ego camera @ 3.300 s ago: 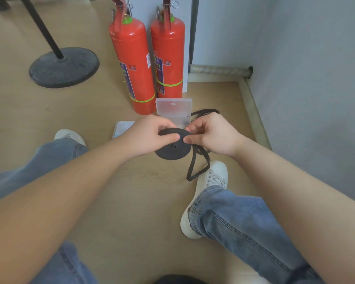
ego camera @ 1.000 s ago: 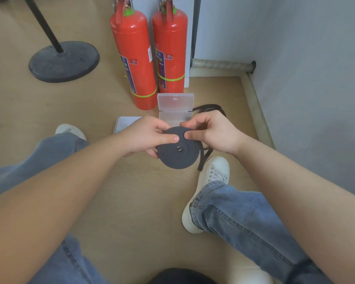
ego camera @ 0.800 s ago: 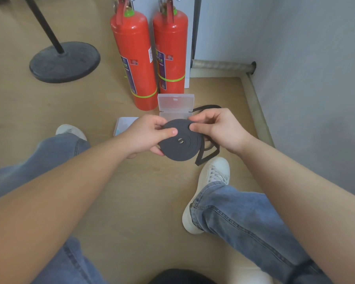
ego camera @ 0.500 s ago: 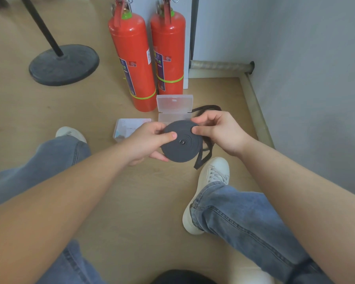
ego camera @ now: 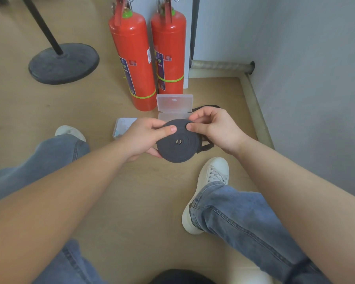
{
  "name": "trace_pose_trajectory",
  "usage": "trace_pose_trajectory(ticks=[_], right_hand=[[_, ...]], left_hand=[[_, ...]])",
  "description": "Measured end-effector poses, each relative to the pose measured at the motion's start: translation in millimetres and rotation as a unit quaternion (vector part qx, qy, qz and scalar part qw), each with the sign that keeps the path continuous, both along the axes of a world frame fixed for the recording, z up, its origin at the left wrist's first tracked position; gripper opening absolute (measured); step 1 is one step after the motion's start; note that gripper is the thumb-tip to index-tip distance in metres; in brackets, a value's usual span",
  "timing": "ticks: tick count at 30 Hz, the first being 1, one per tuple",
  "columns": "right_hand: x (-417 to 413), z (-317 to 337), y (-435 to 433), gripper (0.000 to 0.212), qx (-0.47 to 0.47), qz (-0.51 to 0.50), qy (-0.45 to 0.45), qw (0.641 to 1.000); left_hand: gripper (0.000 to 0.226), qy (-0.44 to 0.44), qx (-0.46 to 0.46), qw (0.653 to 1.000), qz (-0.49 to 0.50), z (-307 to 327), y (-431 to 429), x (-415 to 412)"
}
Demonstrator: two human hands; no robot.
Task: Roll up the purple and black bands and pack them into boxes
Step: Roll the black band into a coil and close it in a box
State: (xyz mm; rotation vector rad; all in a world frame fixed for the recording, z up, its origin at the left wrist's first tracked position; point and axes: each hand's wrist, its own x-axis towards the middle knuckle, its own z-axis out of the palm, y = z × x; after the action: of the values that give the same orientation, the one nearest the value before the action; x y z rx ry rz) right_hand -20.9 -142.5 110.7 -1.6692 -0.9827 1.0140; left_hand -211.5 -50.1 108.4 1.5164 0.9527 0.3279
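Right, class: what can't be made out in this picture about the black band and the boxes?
Head view:
- Open box: base behind black band roll.
- Second box: left hand covers part; contents blurred.
- Loose tail: mostly behind right hand.
- Extinguisher labels: too small.

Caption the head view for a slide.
Coiled black band pinched by left hand and right hand, near open clear box; two extinguishers behind.

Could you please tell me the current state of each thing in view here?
Black flat band: mostly coiled, tail loose.
Left hand: pinches the band.
Right hand: pinches the band's edge.
Clear plastic box: open, lid upright.
Second clear box: partly hidden, lid unclear.
Red fire extinguishers: upright.
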Motion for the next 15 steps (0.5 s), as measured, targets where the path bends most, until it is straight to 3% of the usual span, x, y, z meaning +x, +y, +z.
trace_pose_trajectory(ticks=[7,15], right_hand=[[4.3,-9.6,-3.4,0.015,0.007,-0.031,0.073,0.997],[-2.6,-6.1,-1.7,0.018,0.002,0.032,0.017,0.999]], left_hand=[[0.014,-0.026,-0.03,0.998,0.048,-6.9,1.7,-0.5],[0.018,0.061,0.037,0.994,-0.082,-1.8,7.5,-3.7]])
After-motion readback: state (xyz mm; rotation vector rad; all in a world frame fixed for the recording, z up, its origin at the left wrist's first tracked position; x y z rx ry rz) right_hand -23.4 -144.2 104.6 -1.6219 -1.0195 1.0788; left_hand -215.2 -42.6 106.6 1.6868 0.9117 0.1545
